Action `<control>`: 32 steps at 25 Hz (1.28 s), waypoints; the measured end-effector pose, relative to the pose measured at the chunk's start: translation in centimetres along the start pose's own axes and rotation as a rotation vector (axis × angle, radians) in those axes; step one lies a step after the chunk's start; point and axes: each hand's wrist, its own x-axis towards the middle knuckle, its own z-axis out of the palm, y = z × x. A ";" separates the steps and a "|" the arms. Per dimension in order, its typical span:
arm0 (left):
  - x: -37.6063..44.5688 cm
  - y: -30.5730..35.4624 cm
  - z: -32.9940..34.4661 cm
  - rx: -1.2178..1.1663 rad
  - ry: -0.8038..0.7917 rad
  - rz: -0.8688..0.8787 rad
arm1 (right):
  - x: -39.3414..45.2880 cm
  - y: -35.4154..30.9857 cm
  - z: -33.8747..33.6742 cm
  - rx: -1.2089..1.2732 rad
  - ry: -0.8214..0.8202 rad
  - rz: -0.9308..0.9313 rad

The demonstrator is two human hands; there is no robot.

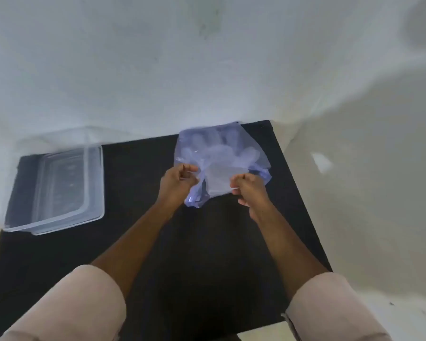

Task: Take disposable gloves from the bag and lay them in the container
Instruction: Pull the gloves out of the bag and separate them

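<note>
Head view: left hand [178, 179] and right hand [249, 187] pinch bag [219, 148] mouth, gloves [221, 166] inside, container [59, 188] left of bag empty.

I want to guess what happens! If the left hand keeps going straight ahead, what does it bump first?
Probably the bluish plastic bag: the left hand already pinches its near edge, with the gloves inside just beyond.

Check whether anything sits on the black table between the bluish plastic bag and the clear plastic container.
Nothing visible does. The bluish translucent plastic bag, gripped by the left hand and right hand, is separated from the clear rectangular plastic container only by bare black table.
</note>
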 end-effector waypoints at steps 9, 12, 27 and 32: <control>4.4 -3.1 5.3 0.919 -0.073 0.048 | 8.1 0.2 -0.6 0.227 0.342 0.044; 6.4 -2.6 5.3 0.806 -0.038 0.059 | 9.7 -0.4 -0.2 0.219 0.281 0.192; 7.1 -2.7 6.2 0.653 -0.013 0.134 | 4.4 1.8 -0.4 0.638 0.084 0.248; 5.9 -3.4 5.7 0.720 -0.046 0.097 | -1.9 7.0 -1.5 0.648 0.046 0.408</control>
